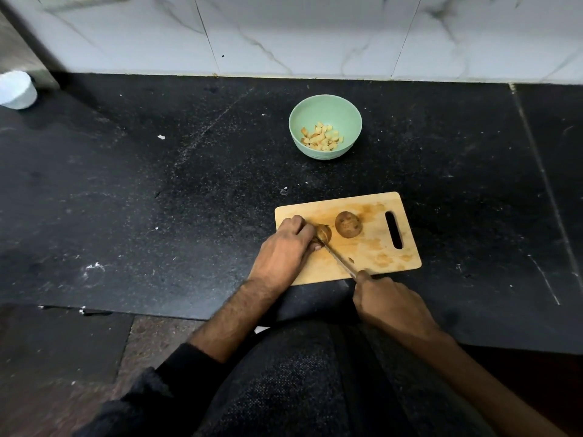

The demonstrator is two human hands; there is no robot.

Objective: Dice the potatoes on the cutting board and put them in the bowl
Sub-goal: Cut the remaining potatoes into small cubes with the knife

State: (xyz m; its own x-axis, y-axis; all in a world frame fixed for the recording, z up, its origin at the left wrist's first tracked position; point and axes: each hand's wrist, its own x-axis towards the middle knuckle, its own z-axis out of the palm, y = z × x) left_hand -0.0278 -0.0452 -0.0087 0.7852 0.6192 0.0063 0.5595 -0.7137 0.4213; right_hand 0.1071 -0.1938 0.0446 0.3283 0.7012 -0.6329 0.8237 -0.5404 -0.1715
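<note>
Under the left hand (288, 244), gripped potato (325, 233); right hand (389, 302) grips knife (339, 261).

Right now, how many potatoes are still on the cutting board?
2. One potato sits under the left hand, with the knife cutting into it; part of it is hidden. The other potato lies loose just right of it on the cutting board.
</note>
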